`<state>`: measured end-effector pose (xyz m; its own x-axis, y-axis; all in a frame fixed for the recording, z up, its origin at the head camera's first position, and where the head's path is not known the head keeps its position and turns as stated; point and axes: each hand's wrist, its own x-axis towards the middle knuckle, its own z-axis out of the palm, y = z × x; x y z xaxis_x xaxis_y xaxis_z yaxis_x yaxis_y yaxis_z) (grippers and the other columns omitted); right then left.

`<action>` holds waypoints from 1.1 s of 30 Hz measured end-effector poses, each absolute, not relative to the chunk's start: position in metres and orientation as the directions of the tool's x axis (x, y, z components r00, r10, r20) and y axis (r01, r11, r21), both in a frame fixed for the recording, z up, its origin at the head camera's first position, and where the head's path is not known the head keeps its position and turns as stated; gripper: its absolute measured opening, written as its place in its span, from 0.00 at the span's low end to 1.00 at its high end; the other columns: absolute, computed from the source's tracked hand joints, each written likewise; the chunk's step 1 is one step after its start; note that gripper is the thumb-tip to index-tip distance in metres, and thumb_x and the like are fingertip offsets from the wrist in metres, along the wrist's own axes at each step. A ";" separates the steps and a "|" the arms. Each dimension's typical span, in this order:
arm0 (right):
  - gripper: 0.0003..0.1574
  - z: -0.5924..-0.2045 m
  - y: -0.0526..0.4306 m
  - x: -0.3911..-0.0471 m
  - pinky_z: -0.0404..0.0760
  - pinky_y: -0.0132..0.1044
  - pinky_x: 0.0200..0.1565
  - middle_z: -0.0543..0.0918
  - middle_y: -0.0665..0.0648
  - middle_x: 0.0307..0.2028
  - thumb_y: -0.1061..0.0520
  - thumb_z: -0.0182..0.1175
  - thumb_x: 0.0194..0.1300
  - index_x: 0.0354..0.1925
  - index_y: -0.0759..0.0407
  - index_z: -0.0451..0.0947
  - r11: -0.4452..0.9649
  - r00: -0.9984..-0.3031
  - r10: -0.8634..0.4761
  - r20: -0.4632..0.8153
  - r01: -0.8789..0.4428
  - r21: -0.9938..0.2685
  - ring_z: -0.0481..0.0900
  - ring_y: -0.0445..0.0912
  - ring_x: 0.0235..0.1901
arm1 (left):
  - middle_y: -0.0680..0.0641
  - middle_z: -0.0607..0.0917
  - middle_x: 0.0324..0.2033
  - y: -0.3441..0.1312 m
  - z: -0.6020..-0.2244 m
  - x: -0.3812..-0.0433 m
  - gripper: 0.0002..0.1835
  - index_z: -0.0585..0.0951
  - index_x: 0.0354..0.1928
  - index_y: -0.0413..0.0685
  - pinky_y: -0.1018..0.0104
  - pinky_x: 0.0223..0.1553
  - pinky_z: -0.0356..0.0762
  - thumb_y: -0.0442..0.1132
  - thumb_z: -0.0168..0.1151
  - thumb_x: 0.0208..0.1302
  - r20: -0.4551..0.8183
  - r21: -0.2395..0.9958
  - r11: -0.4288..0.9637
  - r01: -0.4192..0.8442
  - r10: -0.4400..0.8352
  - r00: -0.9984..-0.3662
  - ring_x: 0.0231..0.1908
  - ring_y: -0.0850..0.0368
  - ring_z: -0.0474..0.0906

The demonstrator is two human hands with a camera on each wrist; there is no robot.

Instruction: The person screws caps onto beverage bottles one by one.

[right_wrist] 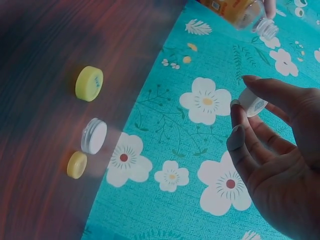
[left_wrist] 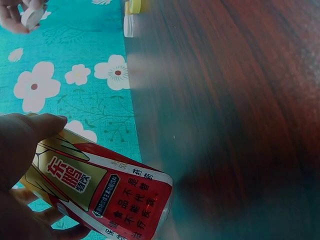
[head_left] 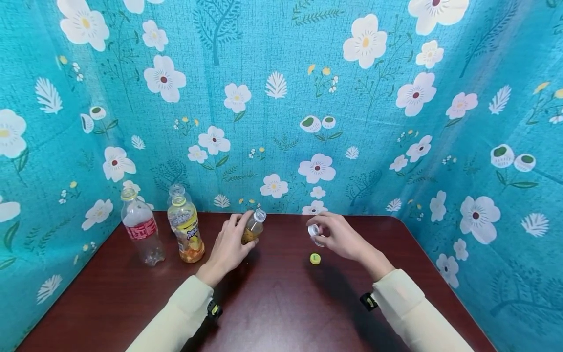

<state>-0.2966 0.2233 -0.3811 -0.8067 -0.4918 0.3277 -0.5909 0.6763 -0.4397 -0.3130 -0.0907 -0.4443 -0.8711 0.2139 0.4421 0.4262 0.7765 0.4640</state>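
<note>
My left hand (head_left: 227,245) grips a small plastic bottle (left_wrist: 117,195) with a gold and red label, its fingers wrapped round the body. Tilted to the right in the head view, the bottle shows a clear, uncapped mouth. Between thumb and fingertips my right hand (head_left: 342,235) pinches a white bottle cap (right_wrist: 252,103), held apart from the bottle. On the table under that hand lie a yellow-green cap (right_wrist: 89,83), a white cap (right_wrist: 94,136) and a smaller yellow cap (right_wrist: 77,165).
To the left stand a clear bottle with a red label (head_left: 141,230), a yellow-labelled bottle (head_left: 189,232) and, partly hidden behind it, another clear bottle (head_left: 177,189). A blue flowered cloth (head_left: 281,132) hangs along the back and sides of the dark wooden table (head_left: 272,303).
</note>
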 end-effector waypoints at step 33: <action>0.18 -0.378 0.178 -0.310 0.84 0.39 0.41 0.83 0.49 0.39 0.58 0.74 0.63 0.51 0.55 0.85 0.570 -0.773 -0.512 0.374 -0.632 -0.526 0.82 0.40 0.34 | 0.45 0.75 0.56 -0.082 -0.444 -0.295 0.43 0.68 0.73 0.61 0.42 0.46 0.79 0.44 0.78 0.57 0.442 0.385 0.786 0.484 0.304 -0.844 0.54 0.43 0.75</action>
